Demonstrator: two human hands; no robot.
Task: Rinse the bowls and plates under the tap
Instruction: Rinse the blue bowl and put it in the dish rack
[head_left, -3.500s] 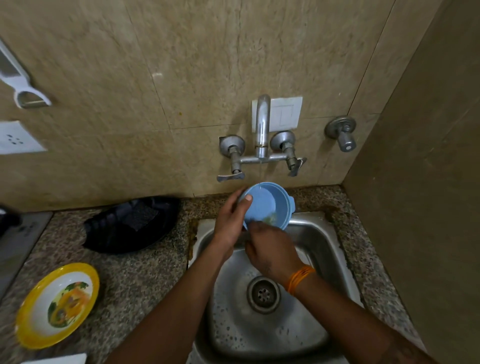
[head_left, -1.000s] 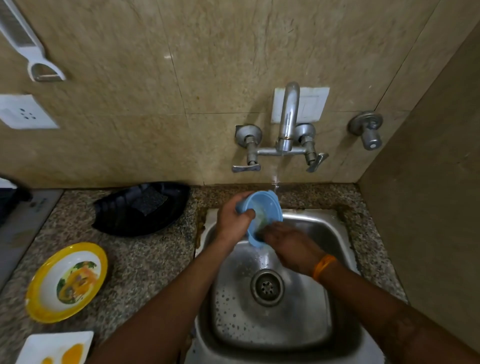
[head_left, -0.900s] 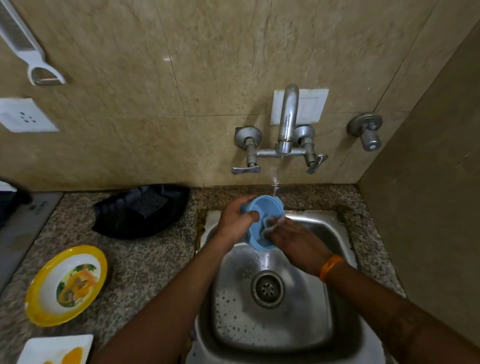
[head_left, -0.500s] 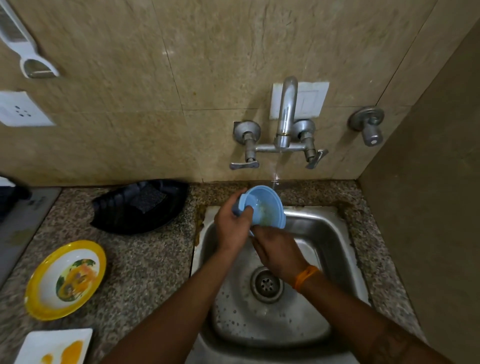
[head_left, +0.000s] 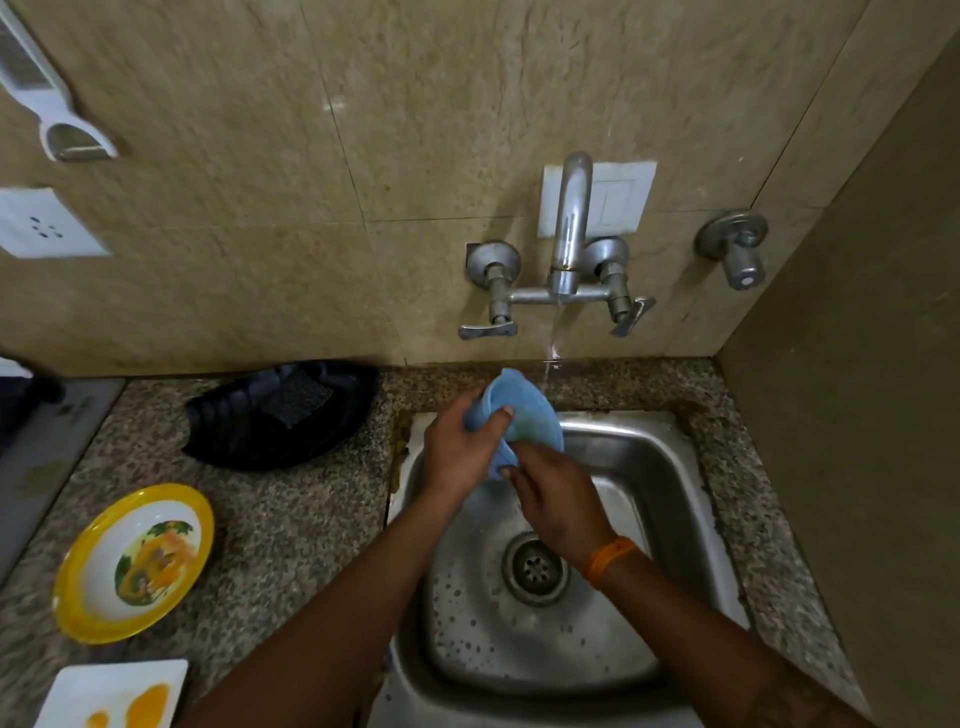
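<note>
No text, label or number is legible anywhere, perhaps owing to blur.

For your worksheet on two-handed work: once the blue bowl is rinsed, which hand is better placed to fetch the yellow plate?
Probably the left hand: the yellow plate lies on the counter on its side. But it grips the blue bowl, so it must let go first.

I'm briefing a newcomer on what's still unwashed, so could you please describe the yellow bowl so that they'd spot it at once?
Start at the steel sink and look left across the speckled counter, past the black tray by the wall. Nearer the front edge sits the yellow bowl. It is round with a bright yellow rim and a picture inside, unlike the square white plate in front of it.
</note>
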